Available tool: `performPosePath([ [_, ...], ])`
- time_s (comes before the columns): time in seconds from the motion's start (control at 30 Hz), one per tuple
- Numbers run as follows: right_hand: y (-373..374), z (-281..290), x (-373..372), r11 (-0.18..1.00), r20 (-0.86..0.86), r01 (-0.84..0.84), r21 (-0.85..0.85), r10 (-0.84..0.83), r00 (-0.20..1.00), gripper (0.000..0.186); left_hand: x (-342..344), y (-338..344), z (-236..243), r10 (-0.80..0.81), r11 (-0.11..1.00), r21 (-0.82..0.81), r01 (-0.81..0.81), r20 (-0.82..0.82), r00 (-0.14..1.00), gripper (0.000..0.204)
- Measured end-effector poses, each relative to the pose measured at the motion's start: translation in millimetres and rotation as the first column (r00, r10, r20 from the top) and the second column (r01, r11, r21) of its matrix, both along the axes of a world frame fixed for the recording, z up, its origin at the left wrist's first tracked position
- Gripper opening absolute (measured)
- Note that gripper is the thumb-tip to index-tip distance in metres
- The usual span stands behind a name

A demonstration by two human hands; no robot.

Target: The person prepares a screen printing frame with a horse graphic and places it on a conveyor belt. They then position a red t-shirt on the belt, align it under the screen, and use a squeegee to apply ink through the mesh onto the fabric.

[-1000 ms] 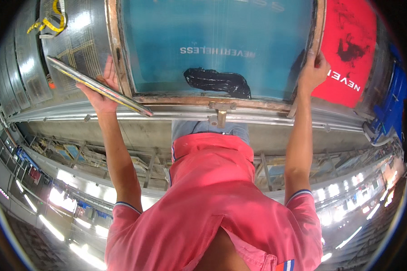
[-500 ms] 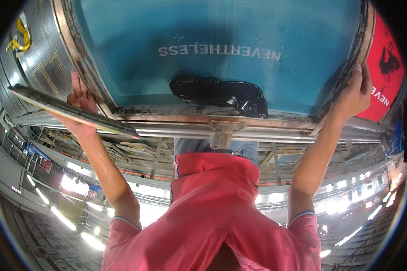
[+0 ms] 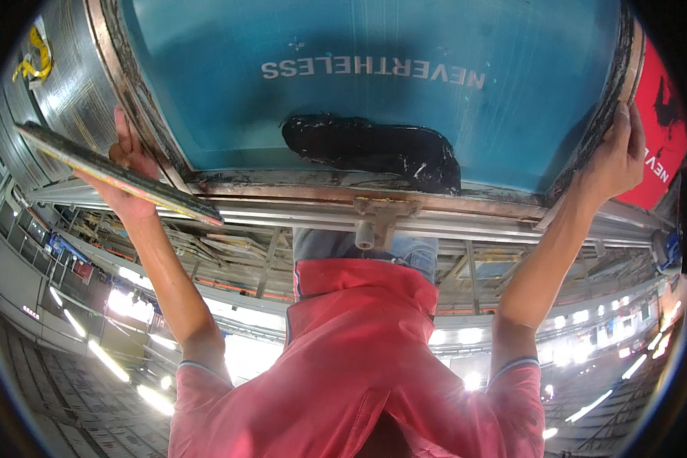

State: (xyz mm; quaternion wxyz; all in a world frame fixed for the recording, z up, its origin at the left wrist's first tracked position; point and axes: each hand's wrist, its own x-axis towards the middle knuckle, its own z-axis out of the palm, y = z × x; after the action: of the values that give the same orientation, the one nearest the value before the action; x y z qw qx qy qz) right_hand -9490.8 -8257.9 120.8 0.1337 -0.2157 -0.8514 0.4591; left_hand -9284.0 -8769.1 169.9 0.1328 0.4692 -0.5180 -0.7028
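Note:
A teal mesh screen in a worn metal frame spans the upper middle, with mirrored, upside-down white lettering and a thick smear of black ink along its near side. My left hand holds a long squeegee slanting down to the right, its upper fingers extended against the frame's left side. My right hand is closed round the frame's right side. A metal clamp sits at the middle of the near frame edge, above a silver rail.
Red printed fabric lies at the right, stained black. A grey metal surface with a yellow tape measure is at upper left. Blue equipment stands at the far right edge. Lit workshop fittings and racks show around my body.
The screen fills more of the view than a second ago, with both hands farther apart and lower in the picture. Since half a second ago it has shifted only slightly; both grips persist.

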Motion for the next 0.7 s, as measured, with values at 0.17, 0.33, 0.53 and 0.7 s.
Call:
performPosePath([
  [0.17,8,-6,1,0.979,0.016,0.011,0.203,-0.014,1.0,0.032,11,-39,7,0.024,0.994,0.096,-0.046,0.215,0.976,0.078],
  [0.33,10,-12,1,0.998,0.108,-0.035,0.058,0.028,0.994,0.034,55,-72,24,0.058,0.998,-0.047,-0.04,0.472,0.88,0.077],
  [0.53,9,-8,-10,0.973,-0.01,-0.105,0.205,0.109,0.994,0.033,83,-105,-2,-0.135,0.989,0.114,0.092,0.467,0.874,0.066],
  [0.7,-2,12,-1,0.957,0.04,-0.138,0.256,0.132,0.99,0.032,67,-98,19,0.053,0.692,-0.473,0.545,0.786,0.616,0.05],
])
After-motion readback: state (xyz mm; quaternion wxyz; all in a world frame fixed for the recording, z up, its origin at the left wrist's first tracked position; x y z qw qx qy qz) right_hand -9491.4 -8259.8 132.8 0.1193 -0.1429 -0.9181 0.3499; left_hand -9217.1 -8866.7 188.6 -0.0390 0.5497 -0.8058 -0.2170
